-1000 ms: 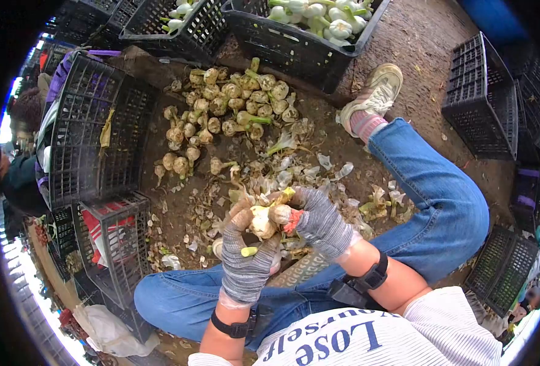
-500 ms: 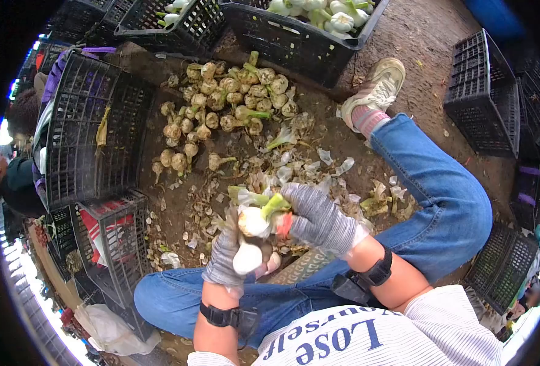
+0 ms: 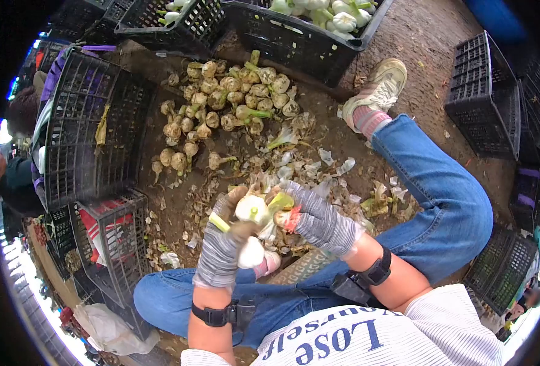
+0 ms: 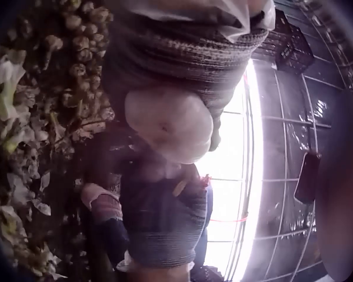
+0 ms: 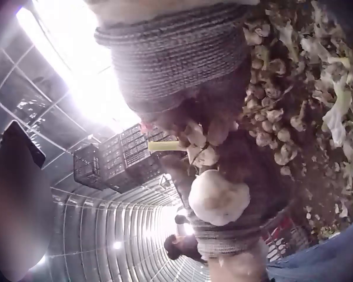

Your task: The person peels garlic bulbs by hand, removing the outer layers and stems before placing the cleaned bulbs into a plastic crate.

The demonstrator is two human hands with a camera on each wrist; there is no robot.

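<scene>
My left hand (image 3: 216, 253), in a grey knit glove with soiled fingertips, grips a white garlic bulb (image 3: 252, 208) whose cut stem faces up. Lower in the same palm sits a second garlic bulb (image 3: 251, 252), smooth and white, also seen in the left wrist view. A pale green stem (image 3: 219, 221) pokes out on the left side of that hand. Close beside the upper bulb, my gloved right hand (image 3: 322, 219) pinches a yellow-green strip of garlic peel (image 3: 280, 201). Something red wraps one of its fingers.
Soil-covered garlic bulbs (image 3: 233, 97) lie heaped on the ground ahead, with loose peelings (image 3: 306, 168) nearer the hands. Black crates stand around: one filled with white garlic (image 3: 288, 39), others at left (image 3: 93, 134) and right (image 3: 480, 91). Jeans-clad legs (image 3: 435, 183) frame the work spot.
The upper bulb has gone from brownish to white as peel came off in my right hand. My left hand has turned, bringing the second bulb into view, and shifted slightly left.
</scene>
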